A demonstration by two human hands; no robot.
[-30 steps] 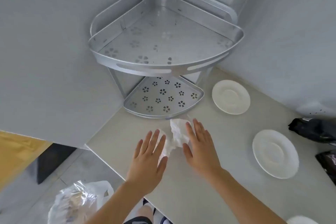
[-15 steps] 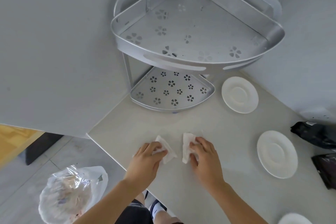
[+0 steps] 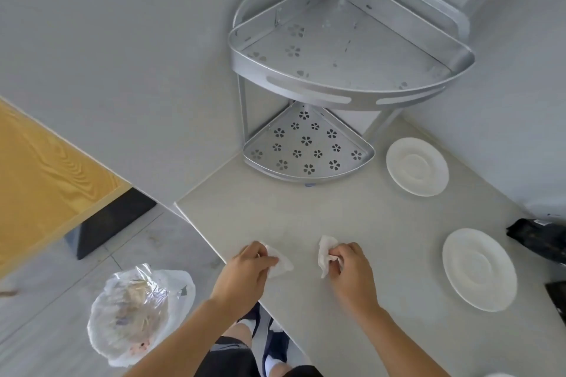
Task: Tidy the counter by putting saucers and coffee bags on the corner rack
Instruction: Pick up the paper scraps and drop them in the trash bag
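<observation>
2 saucers (image 3: 417, 166) (image 3: 479, 269) on counter (image 3: 382, 223) nr rack (image 3: 309, 147), hands (image 3: 245, 269) (image 3: 349, 266) gripping tissues (image 3: 325, 254)

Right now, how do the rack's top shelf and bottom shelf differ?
The top shelf looks larger, with a tall slotted rim; the bottom shelf looks smaller, with a low rim. Flower cutouts are sparse on the top shelf, dense on the bottom shelf. Both are silver, wedge-shaped and hold nothing.
</observation>
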